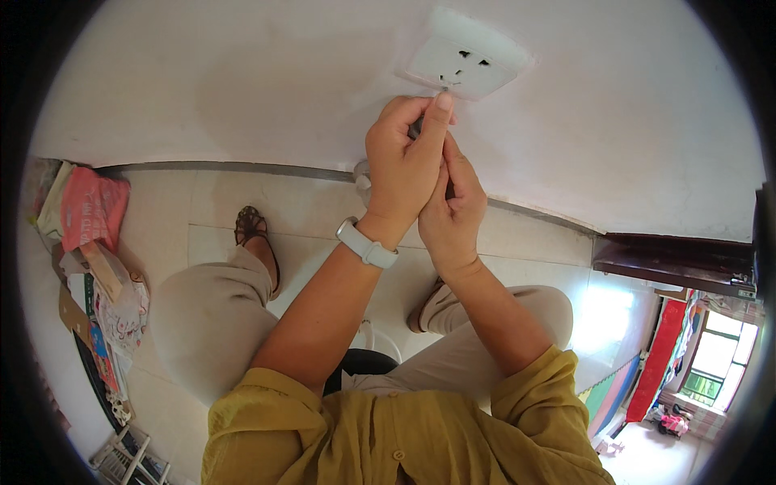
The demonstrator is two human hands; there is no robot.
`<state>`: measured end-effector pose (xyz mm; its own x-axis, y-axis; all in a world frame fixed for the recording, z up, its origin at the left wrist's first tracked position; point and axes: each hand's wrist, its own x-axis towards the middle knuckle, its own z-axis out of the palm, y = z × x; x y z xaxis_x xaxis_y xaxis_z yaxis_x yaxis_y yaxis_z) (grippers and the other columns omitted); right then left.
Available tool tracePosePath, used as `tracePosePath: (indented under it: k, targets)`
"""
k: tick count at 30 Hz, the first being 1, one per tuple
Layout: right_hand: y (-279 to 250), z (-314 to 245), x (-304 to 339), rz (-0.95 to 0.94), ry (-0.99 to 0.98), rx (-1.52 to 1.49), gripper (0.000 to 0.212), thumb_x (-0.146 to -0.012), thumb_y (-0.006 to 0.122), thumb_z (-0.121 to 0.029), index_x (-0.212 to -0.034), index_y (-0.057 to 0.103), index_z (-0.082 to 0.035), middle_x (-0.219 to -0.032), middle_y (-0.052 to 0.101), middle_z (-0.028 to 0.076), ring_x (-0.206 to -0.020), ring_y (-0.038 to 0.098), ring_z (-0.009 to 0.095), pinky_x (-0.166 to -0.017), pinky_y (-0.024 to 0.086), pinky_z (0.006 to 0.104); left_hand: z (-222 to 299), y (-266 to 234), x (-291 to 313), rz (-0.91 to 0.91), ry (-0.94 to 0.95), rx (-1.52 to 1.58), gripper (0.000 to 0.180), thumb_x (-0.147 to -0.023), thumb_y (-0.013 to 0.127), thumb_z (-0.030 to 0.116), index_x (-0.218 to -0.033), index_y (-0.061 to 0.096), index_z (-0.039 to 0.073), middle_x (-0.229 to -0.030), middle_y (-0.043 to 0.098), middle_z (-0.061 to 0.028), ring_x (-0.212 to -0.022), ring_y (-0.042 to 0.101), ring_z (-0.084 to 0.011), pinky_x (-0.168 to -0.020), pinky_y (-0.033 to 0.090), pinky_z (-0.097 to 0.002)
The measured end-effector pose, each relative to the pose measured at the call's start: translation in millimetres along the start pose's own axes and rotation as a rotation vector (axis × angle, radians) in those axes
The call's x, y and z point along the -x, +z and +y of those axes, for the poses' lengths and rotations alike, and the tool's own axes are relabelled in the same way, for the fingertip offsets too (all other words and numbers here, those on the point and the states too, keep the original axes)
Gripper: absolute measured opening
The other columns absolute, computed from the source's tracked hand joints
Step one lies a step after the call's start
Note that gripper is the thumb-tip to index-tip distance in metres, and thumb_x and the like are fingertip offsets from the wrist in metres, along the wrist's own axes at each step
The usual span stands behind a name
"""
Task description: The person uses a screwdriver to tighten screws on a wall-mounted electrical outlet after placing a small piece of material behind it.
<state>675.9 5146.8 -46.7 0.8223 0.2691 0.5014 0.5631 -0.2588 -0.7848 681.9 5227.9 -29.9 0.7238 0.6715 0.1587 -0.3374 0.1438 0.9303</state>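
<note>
A white wall socket (465, 55) with several dark slots is set in the pale wall. Just below its lower edge, my left hand (402, 162) is closed, thumb and fingers pinching a small dark object (416, 127). My fingers cover most of it, so its kind cannot be told. The left thumb tip is right by the socket's bottom slots. My right hand (454, 217) is pressed against the left one from below, its fingers closed and pointing up; what they hold, if anything, is hidden. A pale-banded watch (366, 244) is on my left wrist.
My knees are bent on either side over the tiled floor (214, 212). A whitish round item (362, 183) shows behind my left wrist. Pink and clear bags (95, 206) lie at the left wall. Dark wooden trim (671, 263) and a bright window (718, 356) are at right.
</note>
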Motion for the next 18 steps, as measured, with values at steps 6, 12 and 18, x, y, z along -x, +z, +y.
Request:
tracePosePath:
  k: [6, 12, 18]
  targets:
    - [-0.6, -5.3, -5.2, -0.023, 0.004, 0.005, 0.028, -0.091, 0.050, -0.001, -0.118, 0.057, 0.004, -0.076, 0.057, 0.013, -0.065, 0.053, 0.020, -0.060, 0.044, 0.0297, 4.1, 0.4, -2.8, 0.014, 0.003, 0.059, 0.030, -0.090, 0.063, 0.027, -0.074, 0.063, 0.001, -0.072, 0.054, -0.0034, -0.063, 0.047, -0.0109, -0.057, 0.039, -0.0260]
    - [-3.4, -5.8, -7.7, -0.016, -0.002, 0.024, 0.028, -0.090, 0.050, -0.001, -0.117, 0.058, 0.004, -0.075, 0.057, 0.013, -0.064, 0.053, 0.020, -0.059, 0.043, 0.0300, 1.9, 0.9, -0.7, -0.008, -0.022, 0.016, 0.031, -0.090, 0.062, 0.028, -0.074, 0.063, 0.000, -0.072, 0.054, -0.0033, -0.063, 0.047, -0.0109, -0.057, 0.039, -0.0251]
    - [-4.4, -2.6, -3.3, -0.028, 0.015, 0.043, 0.027, -0.091, 0.049, -0.001, -0.116, 0.058, 0.005, -0.077, 0.058, 0.013, -0.067, 0.055, 0.020, -0.062, 0.045, 0.0296, -1.8, 2.0, 0.7, 0.007, -0.019, 0.013, 0.031, -0.090, 0.062, 0.027, -0.075, 0.063, 0.000, -0.073, 0.054, -0.0038, -0.063, 0.048, -0.0112, -0.057, 0.039, -0.0258]
